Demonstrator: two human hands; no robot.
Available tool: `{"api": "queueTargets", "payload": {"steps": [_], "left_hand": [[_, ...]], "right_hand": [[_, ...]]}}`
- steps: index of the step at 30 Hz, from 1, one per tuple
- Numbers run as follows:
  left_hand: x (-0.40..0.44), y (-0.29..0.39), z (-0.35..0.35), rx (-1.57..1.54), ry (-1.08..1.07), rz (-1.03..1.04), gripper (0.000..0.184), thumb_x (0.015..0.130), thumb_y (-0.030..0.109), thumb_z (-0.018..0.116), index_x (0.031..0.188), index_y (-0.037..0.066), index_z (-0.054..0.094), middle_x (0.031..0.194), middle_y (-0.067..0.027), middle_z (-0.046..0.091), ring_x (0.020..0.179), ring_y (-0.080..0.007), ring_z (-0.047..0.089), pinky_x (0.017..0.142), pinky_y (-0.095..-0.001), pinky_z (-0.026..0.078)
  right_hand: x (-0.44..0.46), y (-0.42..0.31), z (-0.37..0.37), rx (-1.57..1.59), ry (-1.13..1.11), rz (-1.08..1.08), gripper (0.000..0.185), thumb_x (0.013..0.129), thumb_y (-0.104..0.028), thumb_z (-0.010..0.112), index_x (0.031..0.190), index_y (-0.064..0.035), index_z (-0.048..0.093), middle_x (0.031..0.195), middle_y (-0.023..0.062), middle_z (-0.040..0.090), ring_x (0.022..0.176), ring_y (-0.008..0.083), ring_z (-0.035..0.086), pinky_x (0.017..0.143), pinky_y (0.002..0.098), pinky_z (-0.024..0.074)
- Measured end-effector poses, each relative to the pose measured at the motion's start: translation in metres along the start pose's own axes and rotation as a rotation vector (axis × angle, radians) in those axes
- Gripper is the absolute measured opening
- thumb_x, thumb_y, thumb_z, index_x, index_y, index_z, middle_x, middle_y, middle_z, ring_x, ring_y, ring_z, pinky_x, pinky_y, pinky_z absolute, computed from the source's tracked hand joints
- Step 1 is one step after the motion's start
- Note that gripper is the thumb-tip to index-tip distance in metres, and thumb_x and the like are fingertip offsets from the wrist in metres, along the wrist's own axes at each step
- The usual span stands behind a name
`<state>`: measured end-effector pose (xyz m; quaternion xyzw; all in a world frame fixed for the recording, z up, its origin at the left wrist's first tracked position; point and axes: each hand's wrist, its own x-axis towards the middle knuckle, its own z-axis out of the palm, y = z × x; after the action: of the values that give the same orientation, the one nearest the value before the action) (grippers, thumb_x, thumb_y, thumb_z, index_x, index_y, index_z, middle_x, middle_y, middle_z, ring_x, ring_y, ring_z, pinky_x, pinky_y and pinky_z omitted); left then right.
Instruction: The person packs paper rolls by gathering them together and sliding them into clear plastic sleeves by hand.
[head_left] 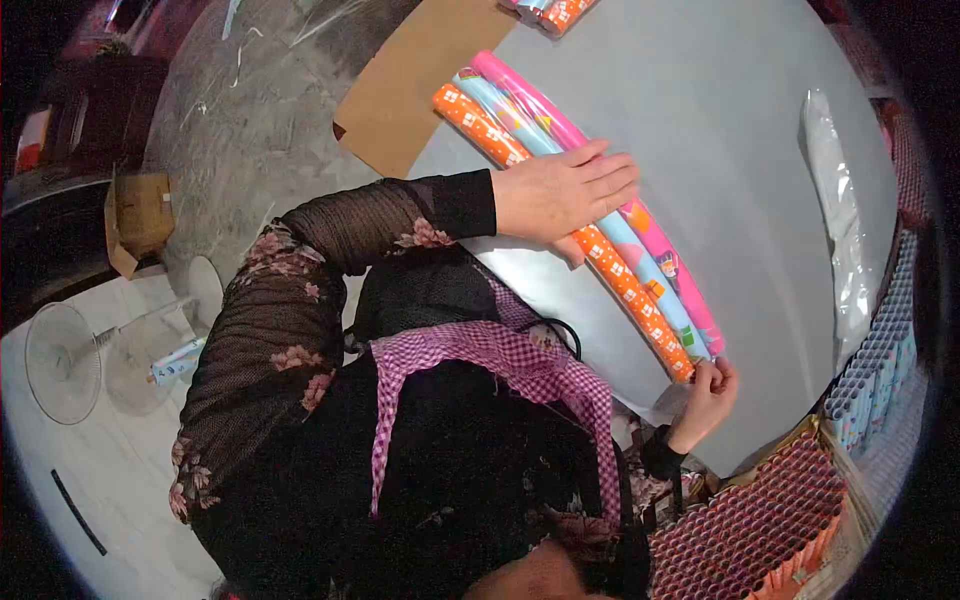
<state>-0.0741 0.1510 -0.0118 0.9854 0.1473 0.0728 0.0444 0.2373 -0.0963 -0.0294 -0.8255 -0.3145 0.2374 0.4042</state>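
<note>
Three rolls of wrapping paper lie side by side on the grey table [760, 240]: an orange roll with white gift prints [637, 297], a light blue patterned roll [655, 285] and a pink roll [668, 250]. My left hand [565, 190] rests flat across their middle, fingers stretched out over the pink one. At the near end of the rolls, my right hand [706, 395] has thumb and fingers pinched together. What sits between those fingertips is too small to make out.
More wrapping paper rolls [550, 12] lie at the table's far edge, near brown cardboard [420, 80]. A clear plastic sleeve [838, 220] lies on the right. Stacked rolls stand at lower right, pink-ended [750, 520] and blue [870, 390]. A fan [65, 360] is at left.
</note>
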Motion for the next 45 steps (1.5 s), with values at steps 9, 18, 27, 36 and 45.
{"api": "queueTargets", "payload": {"steps": [9, 18, 27, 36, 45], "left_hand": [[0.000, 0.001, 0.003, -0.192, 0.027, 0.005, 0.104, 0.063, 0.048, 0.078, 0.138, -0.008, 0.035, 0.144, -0.0251, 0.037, 0.138, -0.0395, 0.032, 0.116, -0.0487, 0.025], [0.004, 0.000, 0.011, 0.023, 0.018, 0.002, 0.105, 0.069, 0.062, 0.067, 0.142, -0.006, 0.033, 0.145, -0.0208, 0.039, 0.138, -0.0344, 0.034, 0.115, -0.0461, 0.026], [0.010, 0.003, 0.006, 0.070, 0.003, 0.011, 0.107, 0.067, 0.063, 0.069, 0.141, -0.006, 0.033, 0.143, -0.0207, 0.041, 0.137, -0.0339, 0.035, 0.115, -0.0455, 0.027], [0.012, 0.009, 0.001, 0.075, -0.037, -0.023, 0.105, 0.068, 0.061, 0.069, 0.140, -0.006, 0.034, 0.143, -0.0201, 0.041, 0.136, -0.0335, 0.035, 0.115, -0.0452, 0.027], [0.007, 0.002, 0.003, 0.106, -0.037, -0.018, 0.108, 0.067, 0.061, 0.070, 0.143, -0.006, 0.031, 0.145, -0.0203, 0.039, 0.138, -0.0343, 0.034, 0.115, -0.0471, 0.026]], "right_hand": [[0.003, -0.005, 0.004, 0.211, -0.013, 0.088, 0.021, 0.087, -0.002, 0.064, 0.106, 0.0033, 0.058, 0.081, 0.0011, 0.056, 0.074, 0.0077, 0.052, 0.065, 0.0221, 0.0435], [-0.011, -0.014, 0.002, -0.104, 0.150, -0.132, 0.019, 0.088, -0.004, 0.065, 0.105, 0.0030, 0.060, 0.085, 0.0044, 0.063, 0.074, 0.0083, 0.057, 0.067, 0.0223, 0.0477], [-0.022, 0.000, 0.006, -0.012, 0.035, -0.024, 0.015, 0.085, 0.000, 0.065, 0.099, 0.0020, 0.059, 0.080, 0.0019, 0.063, 0.074, 0.0068, 0.058, 0.067, 0.0210, 0.0470], [-0.018, 0.000, 0.007, 0.095, 0.007, -0.032, 0.015, 0.084, 0.002, 0.064, 0.098, 0.0026, 0.059, 0.079, 0.0021, 0.063, 0.071, 0.0057, 0.057, 0.065, 0.0195, 0.0470], [0.004, -0.021, -0.023, -0.833, -0.179, -0.822, 0.096, 0.059, -0.023, 0.082, 0.139, 0.0037, 0.035, 0.129, 0.0198, 0.049, 0.120, 0.0372, 0.045, 0.104, 0.0470, 0.0329]]}}
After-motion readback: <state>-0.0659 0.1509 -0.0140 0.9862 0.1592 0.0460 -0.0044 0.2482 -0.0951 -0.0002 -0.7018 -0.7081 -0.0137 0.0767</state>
